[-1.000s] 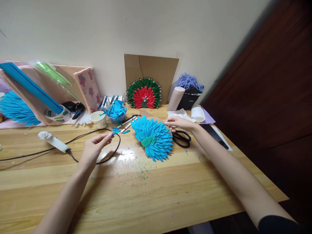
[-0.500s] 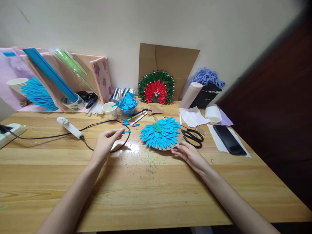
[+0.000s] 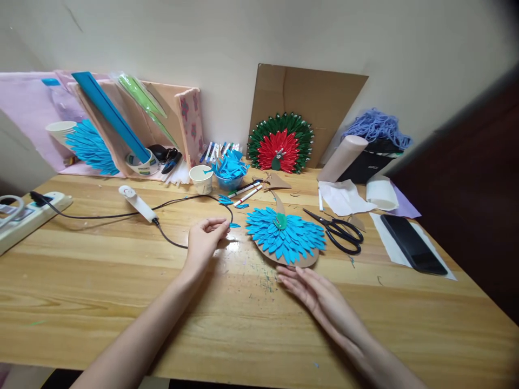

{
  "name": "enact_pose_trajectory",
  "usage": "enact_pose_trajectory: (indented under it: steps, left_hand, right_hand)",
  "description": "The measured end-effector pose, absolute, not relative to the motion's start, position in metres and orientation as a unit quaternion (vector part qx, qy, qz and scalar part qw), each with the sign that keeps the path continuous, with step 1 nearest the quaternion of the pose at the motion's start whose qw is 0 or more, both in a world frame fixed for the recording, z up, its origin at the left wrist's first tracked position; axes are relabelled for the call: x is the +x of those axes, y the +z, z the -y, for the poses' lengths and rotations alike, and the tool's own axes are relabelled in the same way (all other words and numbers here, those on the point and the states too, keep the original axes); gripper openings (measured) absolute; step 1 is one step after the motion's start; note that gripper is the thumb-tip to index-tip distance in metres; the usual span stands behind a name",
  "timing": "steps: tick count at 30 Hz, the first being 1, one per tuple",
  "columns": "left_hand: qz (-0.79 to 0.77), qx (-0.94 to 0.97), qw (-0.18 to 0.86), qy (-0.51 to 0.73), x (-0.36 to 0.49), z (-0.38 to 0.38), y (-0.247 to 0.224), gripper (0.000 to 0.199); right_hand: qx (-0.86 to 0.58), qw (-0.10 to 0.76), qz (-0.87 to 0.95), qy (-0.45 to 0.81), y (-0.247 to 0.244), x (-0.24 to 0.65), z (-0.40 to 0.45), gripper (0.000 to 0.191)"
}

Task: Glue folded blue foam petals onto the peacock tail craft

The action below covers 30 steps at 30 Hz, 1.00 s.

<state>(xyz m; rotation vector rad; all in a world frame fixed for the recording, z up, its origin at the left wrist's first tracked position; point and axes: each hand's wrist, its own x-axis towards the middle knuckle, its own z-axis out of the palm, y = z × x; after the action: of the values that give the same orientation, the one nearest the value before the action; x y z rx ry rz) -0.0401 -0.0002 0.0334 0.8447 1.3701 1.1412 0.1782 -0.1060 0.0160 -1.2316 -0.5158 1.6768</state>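
Note:
My left hand [image 3: 208, 237] is closed, pinching a small blue leaf-shaped piece [image 3: 234, 225] by one end above the table. Right of it lies a brown cardboard disc [image 3: 267, 255] covered in layered blue pieces [image 3: 290, 229], with a green shape [image 3: 280, 221] near its top and a narrow cardboard strip [image 3: 279, 201] sticking up. At the disc's lower edge, my right hand [image 3: 310, 289] has its fingers stretched out; the fingertips are at or touching the rim. Black-handled scissors [image 3: 343, 232] lie just right of the disc.
A corded white tool [image 3: 138, 204] lies at left, its cable [image 3: 172, 242] looping near my left hand. Behind stand a paper cup [image 3: 201, 179] and a bowl of blue pieces [image 3: 230, 172]. A red and green feathered piece [image 3: 281, 143] leans on cardboard. A phone [image 3: 413, 243] lies at right.
The view has swung left. The disc has turned, and more cardboard shows along its lower edge. My right hand has loosened its hold on the rim. My left hand still pinches the blue piece.

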Motion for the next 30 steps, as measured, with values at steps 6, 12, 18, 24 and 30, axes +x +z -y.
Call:
enact_pose_trajectory:
  steps: [6,12,18,24,30]
  left_hand:
    - [-0.587,0.317,0.535,0.519,-0.041,-0.002,0.029,0.035]
    - [-0.598,0.322,0.511,0.526,-0.035,0.001,0.026,0.033]
    - [-0.628,0.341,0.478,0.511,-0.027,0.006,0.023,0.029]
    - [-0.641,0.386,0.433,0.503,-0.025,0.005,0.013,0.023]
    - [-0.639,0.397,0.432,0.497,-0.020,0.004,0.004,0.021]
  right_hand:
    - [-0.483,0.224,0.426,0.732,0.045,0.180,0.101,0.026]
    - [-0.543,0.255,0.756,0.261,0.049,0.159,0.041,0.007]
    - [-0.531,0.216,0.813,0.103,0.021,0.127,0.013,0.011]
    - [-0.543,0.200,0.813,0.069,0.012,0.124,0.009,0.004]
    - [-0.564,0.199,0.799,0.066,0.010,0.122,0.006,0.003]
